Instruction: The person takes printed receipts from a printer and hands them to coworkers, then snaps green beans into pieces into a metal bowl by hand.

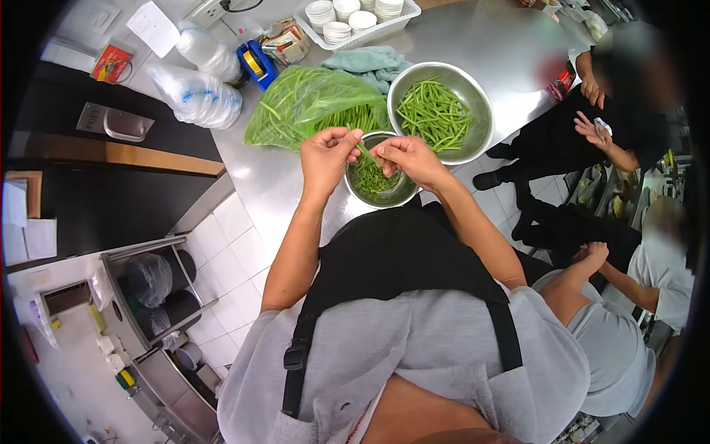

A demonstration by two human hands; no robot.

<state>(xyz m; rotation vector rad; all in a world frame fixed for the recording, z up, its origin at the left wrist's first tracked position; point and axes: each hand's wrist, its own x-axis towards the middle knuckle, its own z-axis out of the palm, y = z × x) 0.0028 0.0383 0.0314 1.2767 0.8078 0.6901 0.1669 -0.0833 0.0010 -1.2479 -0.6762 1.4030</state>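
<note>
Over the small metal bowl (376,191), which holds short green scraps, both my hands are raised close together. My left hand (329,157) pinches a green bean (365,153) between thumb and fingers. The fingers of my right hand (411,160) are closed at the bean's other end. Behind my hands lies an open green plastic bag (285,111) full of long green beans. To the right of the bag, a large metal colander (484,122) holds a heap of green beans (434,115).
A teal cloth (373,63) lies behind the bag. Farther back are a white tray (355,38) of small cups, a blue tape dispenser (257,65) and wrapped plastic stacks (196,96). Several people stand at the right, one with both hands (594,132) near the counter's end.
</note>
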